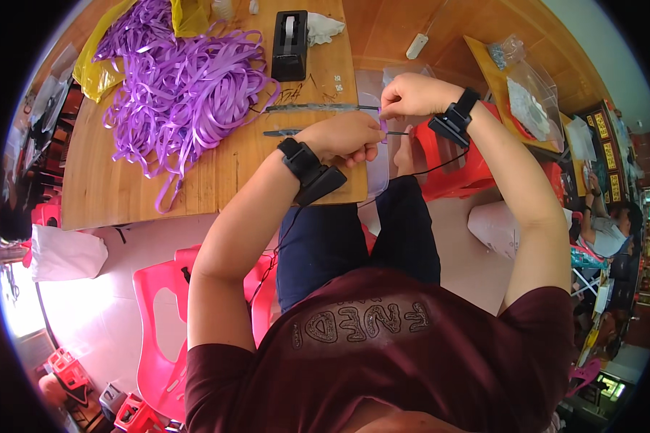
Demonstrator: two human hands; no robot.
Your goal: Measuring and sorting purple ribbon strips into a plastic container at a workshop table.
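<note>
Between my two hands a short length of purple ribbon (383, 128) spans the ends of two thin dark rods that jut past the table's right edge. My left hand (343, 136) is closed, thumb and forefinger pinching the ribbon near the lower rod (278, 133). Over the upper rod (318, 108), my right hand (419, 95) pinches the ribbon's upper part with bent fingers. Dark strap-on devices sit on both wrists. A large tangled heap of purple ribbon (188, 94) lies on the wooden table (115, 191), left of my left hand.
A black tape dispenser (289, 50) stands beside crumpled white tissue (325, 29). A yellow plastic bag (94, 68) adjoins the heap. Below the table edge is a clear plastic bin (377, 177). Red stools (451, 169), a pink chair (152, 332) and a pale sack (495, 229) surround me. Another person (607, 234) is far right.
</note>
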